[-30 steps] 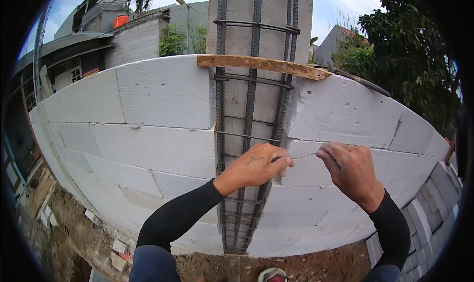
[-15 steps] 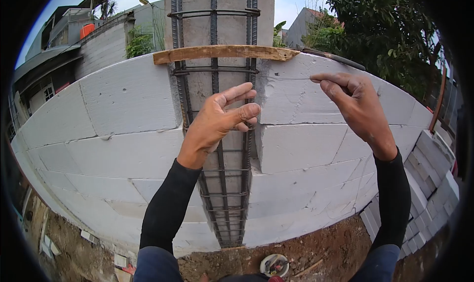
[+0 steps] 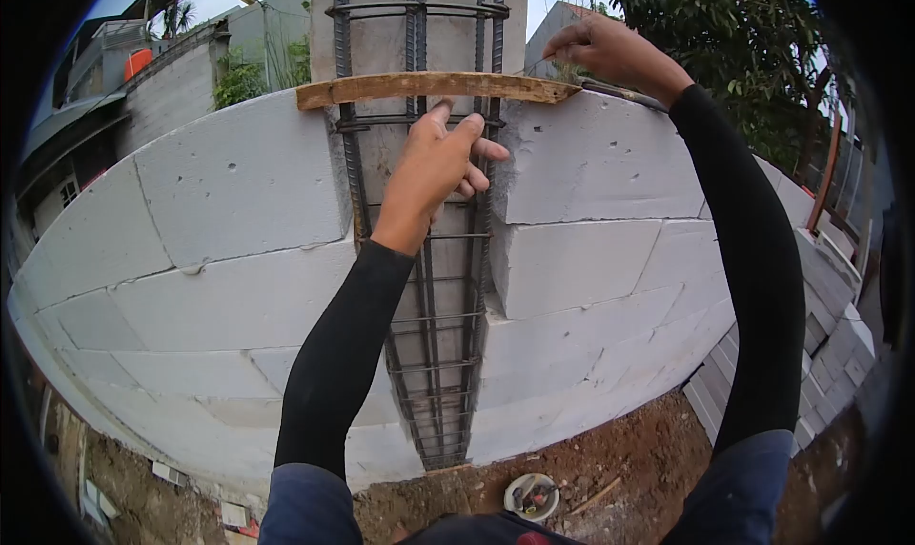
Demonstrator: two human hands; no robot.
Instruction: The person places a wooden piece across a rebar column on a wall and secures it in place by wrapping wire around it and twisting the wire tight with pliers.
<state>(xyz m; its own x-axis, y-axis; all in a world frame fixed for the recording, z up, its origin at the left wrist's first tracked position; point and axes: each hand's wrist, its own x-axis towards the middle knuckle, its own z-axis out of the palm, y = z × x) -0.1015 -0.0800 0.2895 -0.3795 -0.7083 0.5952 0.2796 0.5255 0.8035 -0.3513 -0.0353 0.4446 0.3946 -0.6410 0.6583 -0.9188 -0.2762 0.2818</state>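
Rebar cage [image 3: 428, 292] points upward, long axis vertical, behind left hand [image 3: 436, 168].

the wall [image 3: 257, 192] is white, flecked with small dark pits and crossed by thin grey lines in a staggered pattern. the rebar [image 3: 342, 44] is dark grey with a ribbed pattern, the concrete column [image 3: 378, 49] paler grey. the wooden strip [image 3: 400, 87] is yellowish brown with darker streaks. the forearm sleeves [image 3: 762, 259] are plain black, the upper sleeves [image 3: 310, 507] navy. the soil [image 3: 620, 488] is reddish brown, the pail [image 3: 509, 497] off-white, the tank [image 3: 138, 64] orange.
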